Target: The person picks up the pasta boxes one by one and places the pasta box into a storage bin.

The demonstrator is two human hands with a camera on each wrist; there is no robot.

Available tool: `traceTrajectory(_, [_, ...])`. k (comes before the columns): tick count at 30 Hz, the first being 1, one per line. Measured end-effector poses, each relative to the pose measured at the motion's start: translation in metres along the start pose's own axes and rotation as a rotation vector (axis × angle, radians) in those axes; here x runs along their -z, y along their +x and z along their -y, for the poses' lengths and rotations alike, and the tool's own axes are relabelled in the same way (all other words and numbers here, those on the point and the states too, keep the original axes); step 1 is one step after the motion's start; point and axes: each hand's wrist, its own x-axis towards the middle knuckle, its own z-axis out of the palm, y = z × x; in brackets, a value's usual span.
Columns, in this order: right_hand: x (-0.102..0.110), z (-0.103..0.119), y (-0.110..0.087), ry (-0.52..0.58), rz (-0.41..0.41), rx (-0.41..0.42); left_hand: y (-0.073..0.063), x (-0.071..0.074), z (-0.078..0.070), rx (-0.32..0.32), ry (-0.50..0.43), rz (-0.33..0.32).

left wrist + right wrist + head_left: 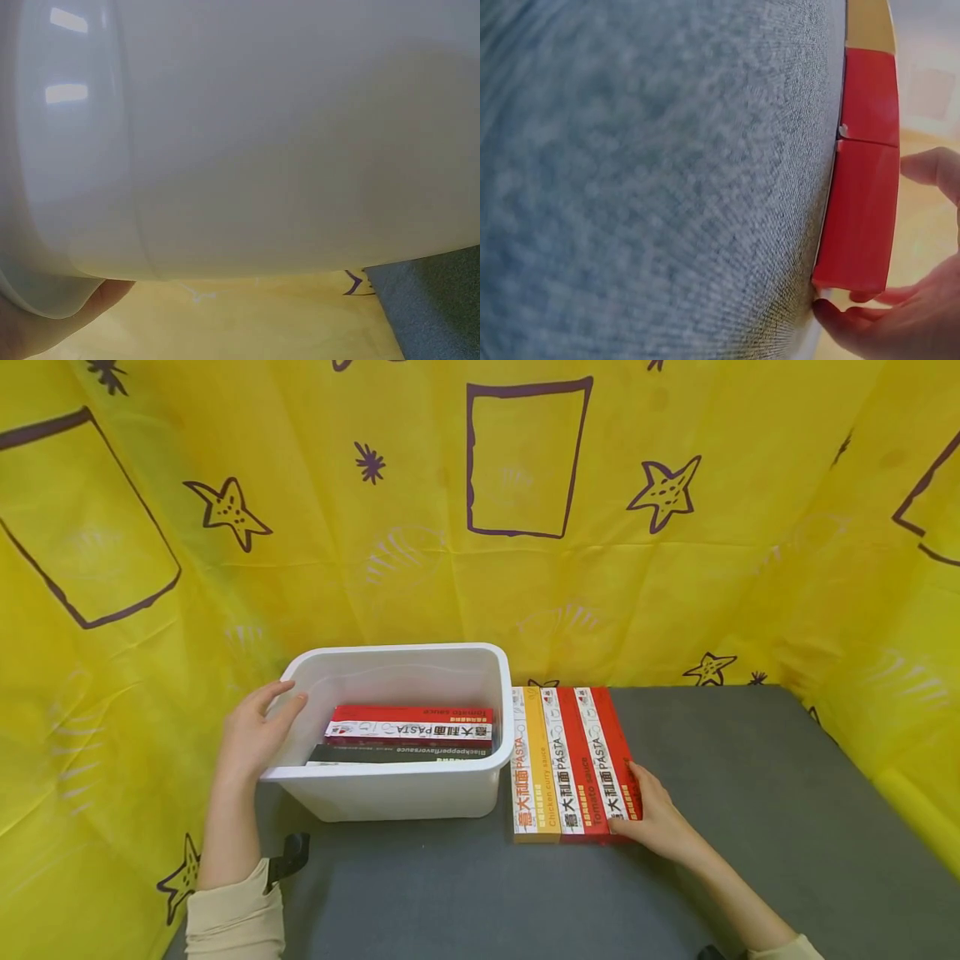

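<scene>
A white plastic bin stands left of centre. My left hand grips its left rim, palm outside and fingertips over the edge. In the left wrist view the bin's wall fills most of the frame, with part of the hand under the lip. Right of the bin lie a yellow chicken curry pasta box, a red tomato pasta box and another red pasta box, side by side. My right hand holds this outermost box near its front end, thumb on top and fingers along its right side.
Inside the bin lie a red tomato pasta box and a black pepper sauce box. Yellow patterned cloth rises behind and on both sides of the dark grey table.
</scene>
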Motion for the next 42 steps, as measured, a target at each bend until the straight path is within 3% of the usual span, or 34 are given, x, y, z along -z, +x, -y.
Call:
traceTrajectory(16, [0.0008, 0.0030, 0.0042, -0.045, -0.061, -0.021, -0.0002, 0.0002, 0.0012, 0.006, -0.005, -0.006])
traceTrajectory(28, [-0.0041, -0.0036, 0.0046, -0.112, 0.005, 0.015, 0.0000, 0.0011, 0.0008, 0.028, -0.007, 0.008])
traceTrajectory(36, [-0.0033, -0.0004, 0.0037, -0.050, 0.036, 0.014, -0.0010, 0.0025, 0.0027, 0.027, -0.014, -0.002])
traceTrajectory(42, [-0.0003, -0.0029, 0.0031, -0.032, 0.009, 0.011, 0.0019, 0.0001, 0.0009, 0.010, -0.018, -0.007])
